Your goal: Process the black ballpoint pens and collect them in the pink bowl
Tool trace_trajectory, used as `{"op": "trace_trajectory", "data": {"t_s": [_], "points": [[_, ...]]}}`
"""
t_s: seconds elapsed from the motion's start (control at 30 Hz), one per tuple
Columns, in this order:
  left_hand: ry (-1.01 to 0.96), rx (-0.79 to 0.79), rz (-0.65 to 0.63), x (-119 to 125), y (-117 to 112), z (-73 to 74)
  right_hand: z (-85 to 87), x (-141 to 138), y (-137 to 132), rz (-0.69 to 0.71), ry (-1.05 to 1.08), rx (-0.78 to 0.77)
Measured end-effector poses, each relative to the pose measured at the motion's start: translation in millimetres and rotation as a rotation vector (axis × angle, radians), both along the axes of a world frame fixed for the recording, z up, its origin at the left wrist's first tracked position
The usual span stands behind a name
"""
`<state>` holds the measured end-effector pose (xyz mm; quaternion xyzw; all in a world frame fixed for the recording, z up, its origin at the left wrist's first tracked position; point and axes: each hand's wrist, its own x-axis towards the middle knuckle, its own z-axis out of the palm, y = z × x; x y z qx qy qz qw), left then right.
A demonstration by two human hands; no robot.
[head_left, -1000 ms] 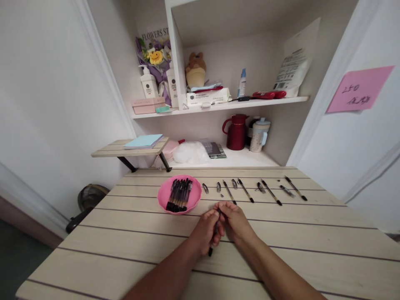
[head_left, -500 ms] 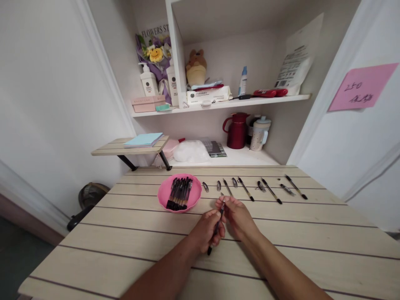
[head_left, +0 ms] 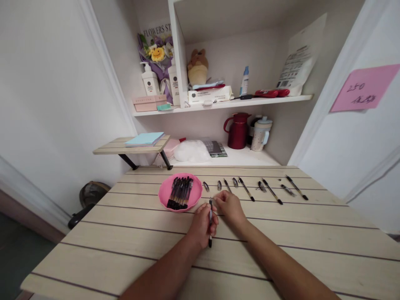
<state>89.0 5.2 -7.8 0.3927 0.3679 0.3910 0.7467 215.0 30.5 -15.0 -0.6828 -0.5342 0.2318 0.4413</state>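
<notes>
My left hand [head_left: 203, 227] is closed around a black gel pen [head_left: 210, 221], its tip end pointing away from me and its dark butt end towards me. Just right of the pen's tip, my right hand [head_left: 229, 206] has its fingers pinched together; whatever is in them is too small or hidden. Beyond the right hand lies an uncapped pen [head_left: 227, 186], partly covered by it. More uncapped pens [head_left: 246, 189] lie in a row to the right, with several clear pen caps [head_left: 235, 182] among them. A pink scalloped bowl [head_left: 196, 196] at the left holds a bunch of capped pens [head_left: 180, 193].
A small raised stand [head_left: 109, 146] with blue paper [head_left: 144, 139] is at the table's back left. Behind the table, a shelf holds a red thermos jug [head_left: 238, 131], a cup [head_left: 261, 133] and a white plastic bag [head_left: 192, 151]. A tiny dark piece [head_left: 279, 180] lies near the far-right pen.
The left hand has shifted slightly left and turned the pen more upright in view. My right hand has come away from the pen's tip, its fingers still pinched.
</notes>
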Motion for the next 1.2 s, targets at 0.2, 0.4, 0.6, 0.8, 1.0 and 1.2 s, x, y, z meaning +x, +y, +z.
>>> {"op": "trace_trajectory", "data": {"t_s": [0.2,0.4,0.6,0.8,1.0,1.2], "points": [[0.008,0.023,0.139,-1,5,-3.2,6.1,-20,18,0.042,-0.302,-0.076],[-0.009,0.036,0.179,-1,8,-5.9,3.7,-28,27,0.049,-0.391,-0.095],[-0.053,0.032,0.196,-1,11,-9.4,10.4,-7,10,0.01,-0.319,-0.076],[-0.125,0.102,0.263,2,10,-11.2,-0.8,-10,-47,0.302,0.142,-0.148],[-0.13,0.071,0.227,3,7,-10.8,-7.9,-26,-67,0.304,0.237,-0.07],[-0.052,0.02,0.272,3,8,-12.3,11.9,3,-29,0.071,-0.267,-0.143]]}}
